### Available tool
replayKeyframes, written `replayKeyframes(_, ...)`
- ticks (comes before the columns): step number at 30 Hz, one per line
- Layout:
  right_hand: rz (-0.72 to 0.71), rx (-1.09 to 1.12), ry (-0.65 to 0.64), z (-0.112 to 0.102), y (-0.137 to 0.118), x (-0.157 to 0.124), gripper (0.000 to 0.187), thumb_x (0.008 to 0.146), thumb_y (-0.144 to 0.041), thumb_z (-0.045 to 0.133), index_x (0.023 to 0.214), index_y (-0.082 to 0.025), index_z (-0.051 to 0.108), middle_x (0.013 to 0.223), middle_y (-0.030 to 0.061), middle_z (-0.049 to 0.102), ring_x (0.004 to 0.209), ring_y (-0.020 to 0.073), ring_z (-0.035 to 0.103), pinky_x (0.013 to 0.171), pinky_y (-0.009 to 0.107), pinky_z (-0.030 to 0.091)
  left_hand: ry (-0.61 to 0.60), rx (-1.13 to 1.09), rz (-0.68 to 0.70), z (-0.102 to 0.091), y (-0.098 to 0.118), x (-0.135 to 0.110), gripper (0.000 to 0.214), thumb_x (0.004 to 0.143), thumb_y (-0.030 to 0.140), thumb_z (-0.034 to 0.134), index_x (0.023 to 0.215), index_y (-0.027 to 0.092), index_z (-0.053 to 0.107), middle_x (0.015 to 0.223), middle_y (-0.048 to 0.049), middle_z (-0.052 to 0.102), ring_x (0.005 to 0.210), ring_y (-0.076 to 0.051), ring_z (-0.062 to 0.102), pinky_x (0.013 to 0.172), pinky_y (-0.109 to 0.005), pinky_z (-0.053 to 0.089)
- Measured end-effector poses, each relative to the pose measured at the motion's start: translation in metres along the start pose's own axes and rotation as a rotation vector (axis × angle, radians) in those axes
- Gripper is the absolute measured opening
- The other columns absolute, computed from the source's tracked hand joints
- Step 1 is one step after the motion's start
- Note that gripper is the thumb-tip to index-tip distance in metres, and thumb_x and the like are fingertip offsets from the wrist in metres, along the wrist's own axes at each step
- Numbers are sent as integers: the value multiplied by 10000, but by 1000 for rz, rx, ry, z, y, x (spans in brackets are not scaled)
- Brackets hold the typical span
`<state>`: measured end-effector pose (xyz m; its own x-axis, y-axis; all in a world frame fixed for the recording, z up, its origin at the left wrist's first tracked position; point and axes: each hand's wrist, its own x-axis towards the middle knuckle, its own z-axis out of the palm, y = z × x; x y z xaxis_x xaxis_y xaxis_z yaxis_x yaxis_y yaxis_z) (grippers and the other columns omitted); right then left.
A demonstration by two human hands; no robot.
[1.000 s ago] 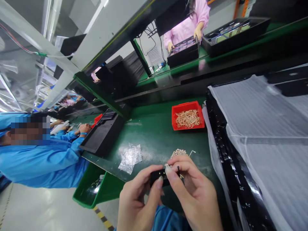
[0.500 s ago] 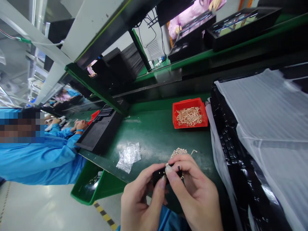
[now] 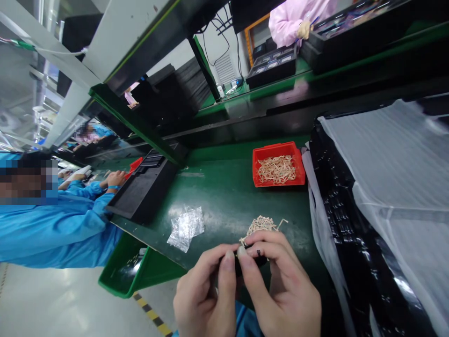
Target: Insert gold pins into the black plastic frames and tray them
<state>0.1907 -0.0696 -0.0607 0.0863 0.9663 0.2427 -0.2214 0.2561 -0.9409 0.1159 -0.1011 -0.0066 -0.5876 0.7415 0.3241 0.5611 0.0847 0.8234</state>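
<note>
Both of my hands meet over the near edge of the green bench, around a small black part (image 3: 258, 260) mostly covered by fingers. My left hand (image 3: 208, 290) pinches its left side between thumb and fingers. With its thumb close beside the left thumb, my right hand (image 3: 286, 285) grips the right side. A tiny cream-coloured piece (image 3: 242, 240) shows at the right index fingertip, by the part's upper edge; whether it is attached cannot be seen. Just beyond the fingers lies a pile of small cream strips (image 3: 262, 224).
A red bin (image 3: 278, 182) of tan strips stands farther back. Clear plastic bags (image 3: 186, 229) lie left of my hands, near a black tray (image 3: 135, 199). Black items under white foam sheets (image 3: 396, 164) flank the right. A green bin (image 3: 117, 276) hangs below; a blue-sleeved co-worker (image 3: 70, 229) sits left.
The black part has tilted, and its dotted face is now mostly hidden. My left thumb has moved up beside the right thumb. Across the bench, the pink-sleeved person's arm has shifted right.
</note>
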Motion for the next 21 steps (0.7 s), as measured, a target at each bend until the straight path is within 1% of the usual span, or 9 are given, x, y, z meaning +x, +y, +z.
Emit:
replayKeyframes(3, -9, -88, 90, 6, -5, -5, 106, 961, -179, 680, 925, -278, 687, 1028, 4, 716, 976, 163, 720, 862, 289, 585, 49, 16, -18, 5, -1, -4, 132, 949, 258, 720, 864, 285, 818, 774, 37, 823, 531, -105, 674, 579, -158, 597)
replayKeyframes(6, -91, -235, 160, 8, -3, -5, 108, 935, -214, 733, 1004, -295, 712, 1217, 25, 689, 1030, 179, 701, 885, 317, 584, 120, -29, -93, 8, -3, -3, 128, 956, 300, 729, 856, 257, 798, 768, 21, 806, 605, -124, 728, 591, -155, 598)
replayKeyframes(9, -118, -273, 165, 3, 4, 1, 418, 877, -295, 823, 1261, -286, 659, 1353, 83, 643, 1010, 198, 694, 826, 331, 607, 180, -168, -184, 6, -6, 1, 170, 961, 375, 753, 874, 231, 774, 646, 32, 735, 483, -97, 628, 496, -143, 541)
replayKeyframes(10, -105, -236, 126, 0, 6, 4, 431, 884, -305, 819, 1278, -281, 647, 1329, 87, 661, 995, 196, 701, 802, 318, 613, 186, -221, -211, 5, -6, 2, 192, 958, 400, 764, 880, 225, 767, 599, 42, 699, 446, -85, 584, 466, -134, 514)
replayKeyframes(11, -84, -175, 70, -2, 7, 6, 349, 909, -299, 793, 1233, -283, 664, 1276, 76, 691, 986, 191, 712, 789, 301, 617, 184, -267, -235, 4, -7, 3, 214, 951, 421, 777, 882, 219, 762, 557, 51, 663, 427, -77, 555, 448, -124, 490)
replayKeyframes(13, -30, -17, -41, -6, 7, 8, 78, 969, -252, 713, 1039, -285, 701, 1120, 36, 739, 961, 174, 735, 796, 273, 621, 160, -336, -279, 2, -6, 4, 256, 932, 449, 801, 868, 206, 752, 532, 55, 634, 418, -68, 540, 439, -113, 474)
replayKeyframes(15, 17, 114, -79, -8, 4, 8, 92, 990, -221, 680, 919, -275, 701, 1001, 10, 745, 925, 160, 748, 805, 255, 620, 125, -390, -317, 0, -6, 4, 272, 923, 457, 812, 863, 199, 748, 539, 52, 639, 409, -63, 534, 431, -113, 468)
replayKeyframes(17, 46, 174, -86, -10, 1, 8, 99, 986, -212, 694, 912, -275, 716, 974, -2, 745, 887, 144, 753, 796, 235, 617, 82, -434, -334, -3, -7, 5, 266, 923, 448, 814, 856, 200, 745, 555, 47, 648, 406, -67, 539, 423, -123, 471)
replayKeyframes(21, 54, 222, -128, -14, -3, 8, 115, 990, -217, 702, 893, -274, 729, 956, -13, 756, 857, 129, 762, 769, 209, 610, -37, -484, -292, -10, -15, 10, 269, 898, 446, 839, 822, 198, 769, 571, 27, 654, 419, -82, 559, 404, -138, 495)
